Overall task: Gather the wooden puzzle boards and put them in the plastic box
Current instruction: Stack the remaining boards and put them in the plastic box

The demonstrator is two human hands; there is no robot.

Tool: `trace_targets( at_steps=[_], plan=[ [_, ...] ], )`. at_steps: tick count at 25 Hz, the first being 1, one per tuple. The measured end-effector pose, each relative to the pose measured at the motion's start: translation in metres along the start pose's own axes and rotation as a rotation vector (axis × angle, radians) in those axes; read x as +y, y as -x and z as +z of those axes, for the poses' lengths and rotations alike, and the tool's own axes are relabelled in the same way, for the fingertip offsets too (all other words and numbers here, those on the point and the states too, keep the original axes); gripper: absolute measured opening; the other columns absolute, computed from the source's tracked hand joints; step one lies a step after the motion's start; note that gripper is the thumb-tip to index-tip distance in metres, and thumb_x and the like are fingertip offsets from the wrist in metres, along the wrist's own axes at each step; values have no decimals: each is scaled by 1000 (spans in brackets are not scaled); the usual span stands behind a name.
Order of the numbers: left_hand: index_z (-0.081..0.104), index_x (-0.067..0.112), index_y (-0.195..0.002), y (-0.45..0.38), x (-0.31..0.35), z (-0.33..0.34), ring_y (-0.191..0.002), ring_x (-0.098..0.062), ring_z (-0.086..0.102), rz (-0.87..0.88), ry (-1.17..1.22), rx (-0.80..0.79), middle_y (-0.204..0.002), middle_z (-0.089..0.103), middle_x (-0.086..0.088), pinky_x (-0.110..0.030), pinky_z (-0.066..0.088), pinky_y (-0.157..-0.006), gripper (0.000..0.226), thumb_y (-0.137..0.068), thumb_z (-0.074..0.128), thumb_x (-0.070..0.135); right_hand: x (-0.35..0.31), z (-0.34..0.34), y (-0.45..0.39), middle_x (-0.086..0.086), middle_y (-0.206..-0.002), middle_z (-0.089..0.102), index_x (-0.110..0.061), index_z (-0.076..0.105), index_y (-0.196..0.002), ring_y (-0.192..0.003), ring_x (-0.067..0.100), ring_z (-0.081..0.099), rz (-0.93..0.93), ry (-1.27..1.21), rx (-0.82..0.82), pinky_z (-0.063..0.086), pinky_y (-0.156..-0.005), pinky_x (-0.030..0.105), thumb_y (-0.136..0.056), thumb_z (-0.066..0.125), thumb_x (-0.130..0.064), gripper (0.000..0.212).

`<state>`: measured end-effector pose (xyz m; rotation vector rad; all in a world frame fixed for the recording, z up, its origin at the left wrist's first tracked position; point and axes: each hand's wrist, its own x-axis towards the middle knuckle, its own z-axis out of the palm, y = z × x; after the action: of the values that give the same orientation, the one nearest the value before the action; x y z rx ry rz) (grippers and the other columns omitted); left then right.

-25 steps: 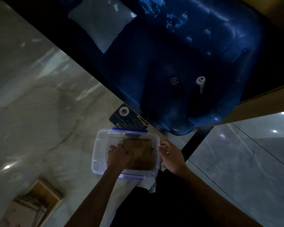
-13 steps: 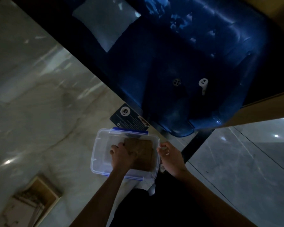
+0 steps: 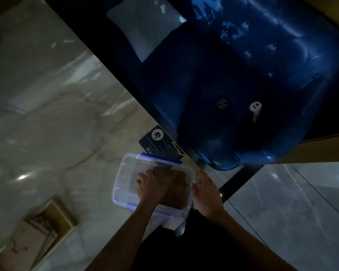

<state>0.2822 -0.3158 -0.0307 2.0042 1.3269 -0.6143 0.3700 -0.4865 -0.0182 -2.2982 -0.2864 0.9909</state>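
Observation:
A clear plastic box (image 3: 123, 173) with blue clips sits on the marble floor just in front of me. Brown wooden puzzle boards (image 3: 177, 187) lie flat inside it, towards its right side. My left hand (image 3: 150, 187) reaches into the box and presses down on the boards' left part, fingers spread over them. My right hand (image 3: 205, 192) rests against the outside of the box's right wall, fingers curled on the rim. The light is dim, so the boards' detail is hard to make out.
A dark printed card (image 3: 160, 144) lies just beyond the box. A blue sofa (image 3: 243, 75) with a pale cushion (image 3: 143, 22) fills the top. A wooden frame with loose pieces (image 3: 47, 222) lies on the floor at lower left. My dark-clothed legs are below the box.
My left hand has shifted slightly over the boards inside the box. My right hand stays at the box's right wall. The view has drifted a little.

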Motion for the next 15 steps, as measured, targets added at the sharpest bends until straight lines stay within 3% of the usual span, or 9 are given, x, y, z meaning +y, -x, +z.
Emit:
trace_targets(
  at_steps=[2, 6, 11, 15],
  plan=[
    [37, 18, -132, 3, 0, -2, -119, -33, 44, -26, 18, 1, -129, 41, -11, -49, 42, -96, 66, -83, 61, 56, -6, 0, 2, 4, -137, 52, -31, 35, -143, -120, 20, 55, -41, 48, -11, 45, -85, 26, -98, 52, -22, 49],
    [44, 16, -133, 20, -6, -11, -130, -32, 36, -13, 96, 48, -136, 42, -11, -50, 39, -105, 52, -90, 53, 46, -23, -2, 9, 6, -147, 39, -30, 26, -150, -136, 27, 34, -80, 169, 53, 42, -106, 45, -89, 62, -30, 71],
    [49, 16, -136, 56, -48, -27, -141, -33, 31, 239, -50, 194, -149, 39, -17, -45, 35, -112, 48, -92, 53, 36, -52, 7, 20, 11, -153, 37, -23, 34, -148, -142, 32, 29, -360, 333, 128, 39, -108, 56, -92, 63, -30, 64],
    [58, 9, -135, 87, -120, -30, -139, -40, 40, 407, -223, 292, -150, 45, -20, -55, 42, -107, 62, -81, 70, 38, -91, 50, 49, 12, -152, 41, -19, 43, -146, -144, 34, 30, -530, 484, 76, 37, -111, 58, -88, 69, -28, 64]
  ],
)
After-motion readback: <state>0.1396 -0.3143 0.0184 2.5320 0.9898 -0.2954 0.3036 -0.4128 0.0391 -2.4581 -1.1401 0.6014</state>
